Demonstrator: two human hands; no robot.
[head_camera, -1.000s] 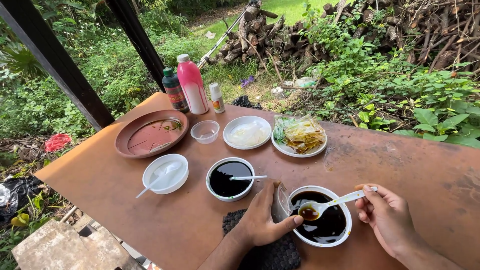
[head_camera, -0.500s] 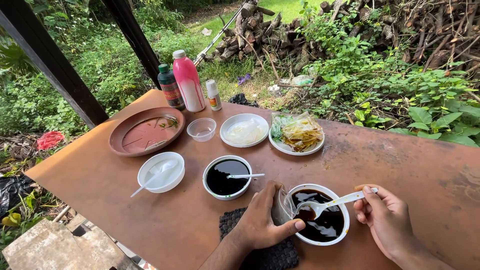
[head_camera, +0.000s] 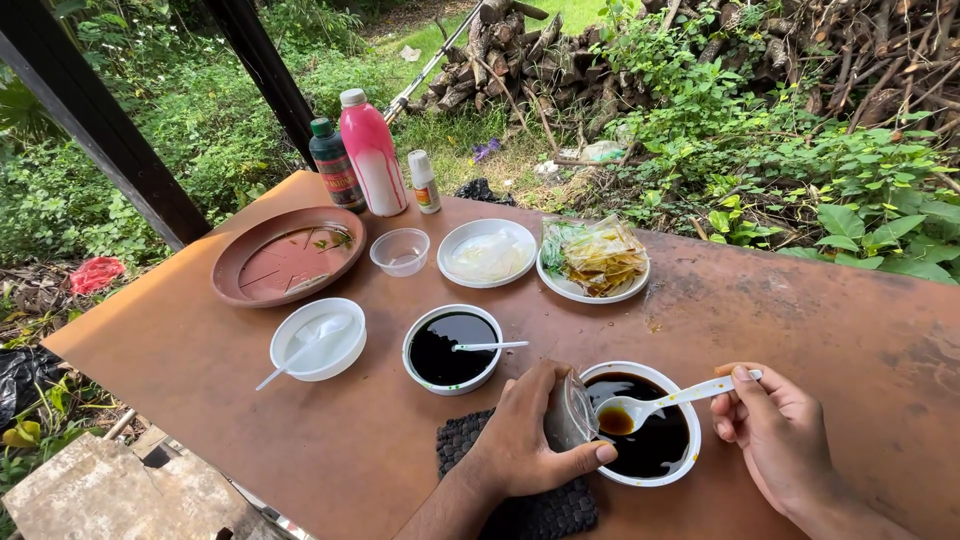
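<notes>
We see the spoon (head_camera: 668, 400) lying nearly level over the near bowl (head_camera: 690, 455), long axis running left-right, its scoop pointing left with dark liquid in it and its handle toward the right hand (head_camera: 775, 430), whose fingers pinch the handle end. The left hand (head_camera: 530, 440) wraps closed around a clear cup (head_camera: 572, 412) tipped at the bowl's left rim, above a dark mat (head_camera: 530, 505). Beyond the bowl, the brown table (head_camera: 800, 310) carries a second dark bowl (head_camera: 452, 348), plates (head_camera: 590, 262) and bottles (head_camera: 372, 152); greenery and stacked wood lie behind.
</notes>
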